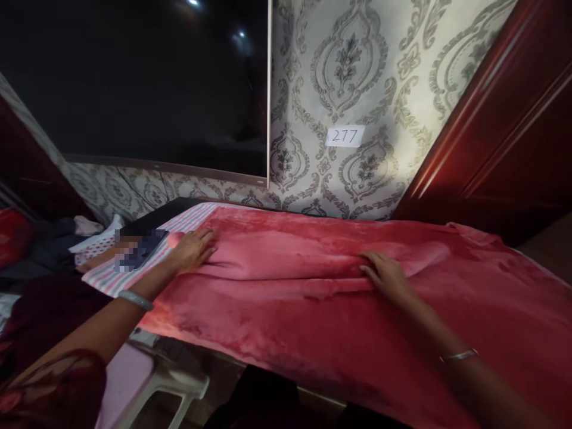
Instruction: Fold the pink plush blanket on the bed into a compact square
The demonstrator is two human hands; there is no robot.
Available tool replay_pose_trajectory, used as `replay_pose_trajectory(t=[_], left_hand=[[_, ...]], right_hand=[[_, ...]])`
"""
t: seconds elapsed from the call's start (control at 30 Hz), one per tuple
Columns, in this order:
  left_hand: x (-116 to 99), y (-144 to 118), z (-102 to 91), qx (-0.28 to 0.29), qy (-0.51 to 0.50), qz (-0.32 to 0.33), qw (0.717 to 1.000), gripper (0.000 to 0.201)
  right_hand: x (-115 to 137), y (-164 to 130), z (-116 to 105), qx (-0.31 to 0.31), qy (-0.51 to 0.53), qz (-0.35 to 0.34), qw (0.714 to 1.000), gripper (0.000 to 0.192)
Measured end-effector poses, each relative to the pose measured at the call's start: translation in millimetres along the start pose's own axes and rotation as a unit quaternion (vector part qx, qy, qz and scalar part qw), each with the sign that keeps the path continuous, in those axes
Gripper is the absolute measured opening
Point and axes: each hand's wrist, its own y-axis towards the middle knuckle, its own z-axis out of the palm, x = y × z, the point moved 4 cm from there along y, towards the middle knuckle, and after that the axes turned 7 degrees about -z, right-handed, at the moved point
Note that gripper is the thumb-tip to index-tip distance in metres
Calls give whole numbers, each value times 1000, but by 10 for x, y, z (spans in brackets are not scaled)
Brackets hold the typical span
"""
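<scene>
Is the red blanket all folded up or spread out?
Mostly spread out: the red blanket covers the table, with one fold across the middle under the left hand and right hand.

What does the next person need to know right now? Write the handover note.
Left hand: flat, fingers spread, on the left end of the red blanket.
Right hand: fingers on a raised fold at mid-blanket; whether it pinches the fold is unclear.
Blanket covers the table; a striped cloth shows under its left edge.
Done: blanket spread out.
Left: fold across the middle not yet flat.

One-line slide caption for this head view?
Left hand and right hand press flat on a plush red blanket spread over a table below a dark wall screen.
</scene>
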Motion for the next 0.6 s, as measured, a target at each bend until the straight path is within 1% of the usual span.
replay_pose_trajectory(t=[0.1,0.23,0.3,0.4,0.47,0.53,0.6], left_hand=[[-58,-145,-32,-19,6,40,999,49],[-71,-226,-2,-13,-12,64,998,47],[-45,-221,47,-11,-18,54,998,48],[25,-173,134,-25,-23,7,999,52],[55,-135,189,-20,-23,-16,999,50],[63,-107,220,-7,-22,-24,999,45],[65,-89,206,-6,-28,-23,999,41]], right_hand=[[50,-122,-94,-14,-39,-19,999,39],[87,-197,-136,0,-65,-20,998,35],[92,-195,-123,6,-66,-12,998,33],[98,-152,-103,2,-58,14,998,31],[120,-107,-88,10,-62,35,997,29],[166,-66,-63,39,-78,47,995,26],[226,-40,-29,78,-100,55,990,21]])
